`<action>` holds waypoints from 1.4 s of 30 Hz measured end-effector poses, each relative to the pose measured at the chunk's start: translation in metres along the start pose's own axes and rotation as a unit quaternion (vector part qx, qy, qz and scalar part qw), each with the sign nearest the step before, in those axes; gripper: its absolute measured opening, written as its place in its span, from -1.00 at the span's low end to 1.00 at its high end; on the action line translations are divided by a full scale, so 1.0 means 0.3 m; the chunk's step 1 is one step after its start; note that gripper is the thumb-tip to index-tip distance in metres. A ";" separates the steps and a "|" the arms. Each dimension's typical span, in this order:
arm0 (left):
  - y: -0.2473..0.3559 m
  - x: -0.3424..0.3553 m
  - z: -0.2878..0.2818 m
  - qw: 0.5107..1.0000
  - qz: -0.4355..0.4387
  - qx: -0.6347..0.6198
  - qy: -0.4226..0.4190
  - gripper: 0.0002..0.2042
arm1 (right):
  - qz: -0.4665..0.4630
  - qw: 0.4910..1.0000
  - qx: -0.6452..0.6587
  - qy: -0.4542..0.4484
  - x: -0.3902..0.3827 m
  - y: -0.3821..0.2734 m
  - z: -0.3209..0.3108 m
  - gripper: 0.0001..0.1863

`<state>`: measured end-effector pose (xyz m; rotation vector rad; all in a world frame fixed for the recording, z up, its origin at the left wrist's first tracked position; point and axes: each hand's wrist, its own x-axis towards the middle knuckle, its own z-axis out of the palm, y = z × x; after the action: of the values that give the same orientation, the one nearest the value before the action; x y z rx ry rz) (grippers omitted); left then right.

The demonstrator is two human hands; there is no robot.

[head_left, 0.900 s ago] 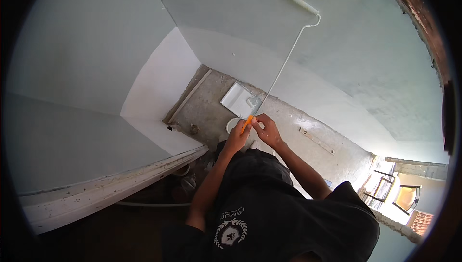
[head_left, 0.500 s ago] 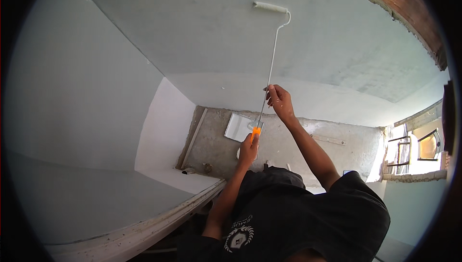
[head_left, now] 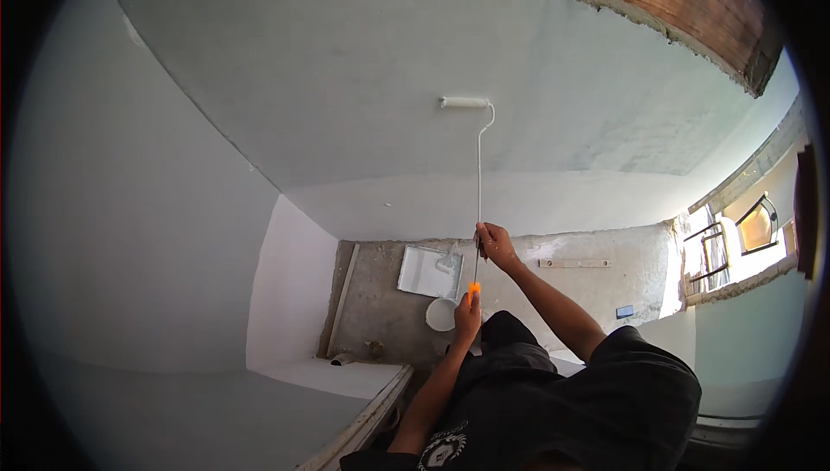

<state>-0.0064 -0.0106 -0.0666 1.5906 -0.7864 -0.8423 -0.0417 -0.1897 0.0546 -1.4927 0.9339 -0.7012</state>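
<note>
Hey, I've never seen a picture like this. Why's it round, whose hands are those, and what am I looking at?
There's no machine here: these are a person's bare hands. A wide fisheye camera worn on their head looks down, so the edges bend and the corners go dark. The left hand grips the orange handle of a paint roller; the right hand holds its metal rod. The white roller end is at the wall; contact is hard to judge. On the floor are a white tray, a round bucket and a long flat bar.
</note>
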 end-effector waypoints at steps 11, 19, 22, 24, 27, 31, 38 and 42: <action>0.519 0.312 0.024 0.990 0.136 0.003 -0.020 -0.56 | -0.157 0.977 0.024 0.143 0.182 -0.524 -0.131 -0.51; 0.284 0.356 0.104 0.990 0.022 -0.081 -0.109 -0.56 | -0.107 0.989 -0.017 0.104 0.225 -0.311 -0.156 -0.50; -0.015 0.266 0.128 0.991 -0.026 -0.084 -0.100 -0.57 | -0.041 0.997 -0.024 0.063 0.173 -0.020 -0.115 -0.52; -0.200 0.191 0.118 0.978 -0.115 -0.131 -0.115 -0.58 | 0.007 0.999 -0.038 0.032 0.135 0.168 -0.073 -0.51; -0.440 0.089 0.049 0.970 -0.143 -0.165 -0.111 -0.58 | 0.054 0.997 -0.047 -0.039 0.111 0.422 0.035 -0.53; -0.545 0.053 0.027 0.944 -0.238 -0.181 -0.137 -0.52 | 0.104 0.993 -0.027 -0.054 0.102 0.545 0.059 -0.54; -0.426 0.009 0.006 0.959 -0.200 -0.133 -0.152 -0.49 | 0.094 0.994 -0.037 -0.041 0.057 0.437 0.065 -0.56; -0.165 0.150 0.057 0.961 -0.116 -0.168 -0.188 -0.52 | -0.018 0.995 -0.074 0.063 0.120 0.226 -0.027 -0.58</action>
<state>0.0051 -0.0494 -0.1225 1.2468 -0.6791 -1.3989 -0.0416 -0.2246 -0.0142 -1.6141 1.0764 -0.7728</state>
